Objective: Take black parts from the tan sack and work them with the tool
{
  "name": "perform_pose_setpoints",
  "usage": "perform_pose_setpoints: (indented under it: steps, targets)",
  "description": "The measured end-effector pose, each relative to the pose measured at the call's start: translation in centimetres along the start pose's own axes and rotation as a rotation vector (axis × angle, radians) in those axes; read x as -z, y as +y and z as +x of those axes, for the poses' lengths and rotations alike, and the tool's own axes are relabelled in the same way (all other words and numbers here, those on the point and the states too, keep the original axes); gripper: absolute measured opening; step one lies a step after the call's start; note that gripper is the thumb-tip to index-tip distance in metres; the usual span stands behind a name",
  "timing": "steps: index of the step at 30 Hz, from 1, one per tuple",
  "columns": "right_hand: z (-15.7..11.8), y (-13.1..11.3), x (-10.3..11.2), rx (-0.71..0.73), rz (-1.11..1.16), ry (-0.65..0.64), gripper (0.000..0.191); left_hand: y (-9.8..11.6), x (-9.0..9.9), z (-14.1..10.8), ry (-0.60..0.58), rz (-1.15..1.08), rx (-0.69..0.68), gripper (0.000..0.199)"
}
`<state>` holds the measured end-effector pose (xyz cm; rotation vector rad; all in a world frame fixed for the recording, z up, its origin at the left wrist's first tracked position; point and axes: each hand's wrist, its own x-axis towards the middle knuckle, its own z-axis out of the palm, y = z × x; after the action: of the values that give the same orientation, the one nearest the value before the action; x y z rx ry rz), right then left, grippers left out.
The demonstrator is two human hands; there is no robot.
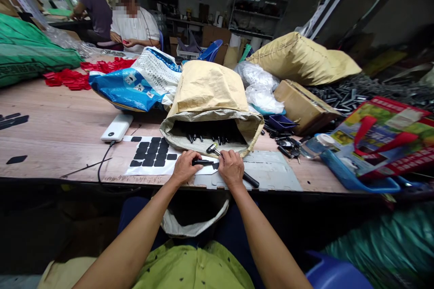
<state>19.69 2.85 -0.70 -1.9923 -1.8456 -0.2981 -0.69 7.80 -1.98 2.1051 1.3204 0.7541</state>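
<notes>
Near the table's front edge, my left hand (pixel 185 167) is closed on a black handle-like part (pixel 203 162) that points right. My right hand (pixel 231 168) is closed round the shaft of a small hammer; its metal head (pixel 212 148) shows above the fingers and its black grip (pixel 251 179) sticks out below. Between the hands lies a small dark piece (pixel 216 166). Just behind them, a tan paper sack (pixel 212 88) lies with its mouth towards me, several small black parts inside. A white sheet with black stickers (pixel 149 151) lies left of my left hand.
A white power bank (pixel 117 128) with a cable lies left. Behind it are a blue-white sack (pixel 135 82) and red parts (pixel 69 79). At right are a cardboard box (pixel 303 104), a bottle (pixel 317 145), and a colourful bag (pixel 383 137) in a blue tray. Two people sit at back left.
</notes>
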Motion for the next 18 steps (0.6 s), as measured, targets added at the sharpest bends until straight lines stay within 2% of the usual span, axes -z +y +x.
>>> perform_pose_setpoints:
  steps: [18]
  targets:
    - [-0.01,0.02,-0.09,-0.004,-0.001,0.007,0.016,0.51,0.19,-0.14,0.016,0.044,-0.025,0.024]
